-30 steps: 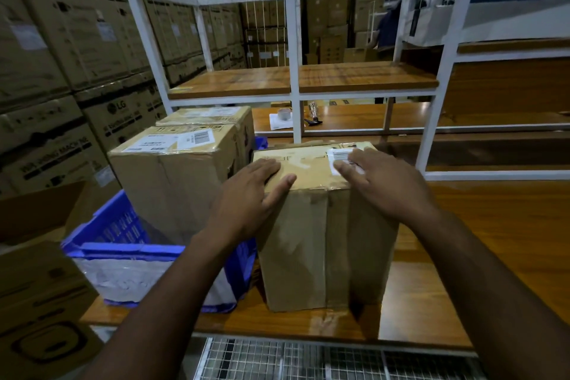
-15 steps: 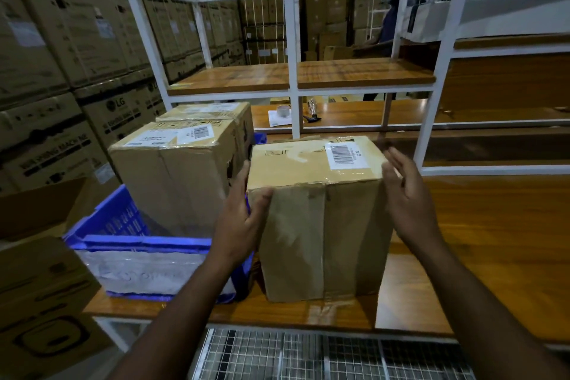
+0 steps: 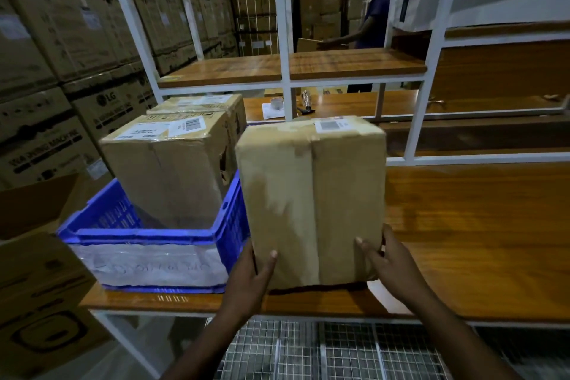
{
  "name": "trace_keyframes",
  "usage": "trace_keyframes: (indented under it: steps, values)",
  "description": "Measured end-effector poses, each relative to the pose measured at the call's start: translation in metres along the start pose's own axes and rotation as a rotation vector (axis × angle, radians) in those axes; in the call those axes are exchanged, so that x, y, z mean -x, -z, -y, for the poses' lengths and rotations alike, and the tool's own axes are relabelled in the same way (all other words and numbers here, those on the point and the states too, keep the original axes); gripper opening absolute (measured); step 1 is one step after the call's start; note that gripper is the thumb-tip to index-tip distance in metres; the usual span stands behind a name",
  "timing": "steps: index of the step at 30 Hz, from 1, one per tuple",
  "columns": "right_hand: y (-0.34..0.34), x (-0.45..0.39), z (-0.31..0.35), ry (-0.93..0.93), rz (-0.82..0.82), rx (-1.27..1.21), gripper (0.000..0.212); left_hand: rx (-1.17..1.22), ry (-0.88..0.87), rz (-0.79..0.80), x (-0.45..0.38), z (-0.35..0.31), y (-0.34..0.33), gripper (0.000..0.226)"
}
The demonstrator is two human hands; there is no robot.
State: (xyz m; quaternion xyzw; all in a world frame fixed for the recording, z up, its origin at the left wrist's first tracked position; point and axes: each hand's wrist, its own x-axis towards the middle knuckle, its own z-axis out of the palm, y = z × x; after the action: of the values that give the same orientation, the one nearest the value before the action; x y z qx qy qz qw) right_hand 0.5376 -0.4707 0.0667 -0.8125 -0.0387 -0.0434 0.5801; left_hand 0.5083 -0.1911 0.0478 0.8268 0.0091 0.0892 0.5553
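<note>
A tall taped cardboard box (image 3: 311, 194) with a barcode label on top stands near the front edge of the wooden table (image 3: 478, 225). My left hand (image 3: 251, 281) grips its lower left corner, thumb on the front face. My right hand (image 3: 390, 262) grips its lower right corner, thumb on the front and fingers round the side. The box's bottom edge looks slightly lifted off the wood, with a dark gap under it.
A blue plastic crate (image 3: 148, 237) to the left holds two labelled cardboard boxes (image 3: 172, 163). A white metal shelf frame (image 3: 285, 40) rises behind. Tape roll (image 3: 276, 103) lies on the far table. Stacked cartons (image 3: 55, 55) fill the left. A person (image 3: 368, 18) works beyond the shelf.
Both hands slid from the box's top down its sides to the bottom corners, and now grip it there. The box has come closer to me.
</note>
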Motion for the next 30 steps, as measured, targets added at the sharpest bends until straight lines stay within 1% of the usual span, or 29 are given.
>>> trace_keyframes:
  steps: [3, 5, 6, 9, 11, 13, 15, 17, 19, 21, 25, 28, 30]
  values:
    - [0.014, 0.0, 0.029, 0.097, -0.041, -0.076, 0.039, 0.05, -0.073, -0.057, 0.002, -0.024, 0.005, 0.05]
    - [0.027, -0.001, 0.052, 0.16, -0.054, -0.135, 0.029, 0.108, -0.114, -0.042, 0.004, -0.043, 0.011, 0.065]
    - [0.034, -0.002, 0.063, 0.184, -0.051, -0.17, 0.028, 0.138, -0.14, -0.031, 0.005, -0.052, 0.015, 0.071]
    - [0.049, -0.005, 0.087, 0.226, -0.063, -0.282, 0.049, 0.214, -0.229, -0.025, 0.007, -0.081, 0.023, 0.083]
    - [0.055, -0.005, 0.101, 0.282, -0.065, -0.323, 0.049, 0.237, -0.293, -0.029, 0.008, -0.099, 0.026, 0.089]
    - [0.059, -0.005, 0.115, 0.341, -0.065, -0.325, 0.046, 0.253, -0.322, -0.015, 0.007, -0.116, 0.03, 0.086]
    - [0.062, -0.005, 0.13, 0.393, -0.074, -0.333, 0.045, 0.266, -0.354, -0.016, 0.005, -0.13, 0.035, 0.094]
    - [0.066, -0.005, 0.143, 0.449, -0.107, -0.349, 0.053, 0.26, -0.415, -0.013, 0.004, -0.142, 0.042, 0.102]
    - [0.07, -0.006, 0.154, 0.499, -0.13, -0.364, 0.063, 0.267, -0.498, -0.008, 0.004, -0.155, 0.047, 0.104]
    - [0.075, -0.006, 0.163, 0.542, -0.127, -0.385, 0.067, 0.271, -0.564, -0.014, 0.003, -0.163, 0.051, 0.105]
    - [0.079, -0.008, 0.173, 0.553, -0.132, -0.461, 0.068, 0.271, -0.556, -0.032, -0.003, -0.171, 0.058, 0.115]
    - [0.074, -0.011, 0.174, 0.512, -0.126, -0.466, 0.066, 0.294, -0.522, -0.057, -0.006, -0.168, 0.054, 0.108]
    - [0.068, -0.013, 0.17, 0.473, -0.118, -0.446, 0.066, 0.339, -0.466, -0.084, -0.008, -0.16, 0.048, 0.101]
